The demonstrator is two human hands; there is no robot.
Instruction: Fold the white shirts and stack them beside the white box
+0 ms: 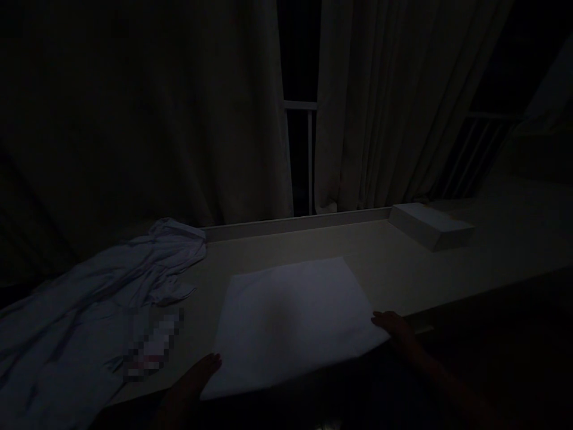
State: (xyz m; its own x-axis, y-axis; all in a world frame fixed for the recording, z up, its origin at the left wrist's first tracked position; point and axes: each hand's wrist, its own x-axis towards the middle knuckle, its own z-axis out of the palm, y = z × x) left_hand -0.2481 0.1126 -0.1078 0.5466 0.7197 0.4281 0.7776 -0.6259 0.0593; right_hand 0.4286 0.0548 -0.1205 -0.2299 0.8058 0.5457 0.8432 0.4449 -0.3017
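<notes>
My left hand (197,373) lies flat at the near left corner of a pale, flat rectangular folded cloth (290,322); my right hand (394,325) touches its near right corner, fingers loosely open, clasping nothing that I can make out in this dim light. The cloth spreads between my hands and away from me, overhanging the near edge of the light tabletop (394,269). Bare tabletop lies beyond it. Left of my left hand sprawls a crumpled pale blue garment (89,304); far right beyond my right hand sits a white flat box (430,226).
</notes>
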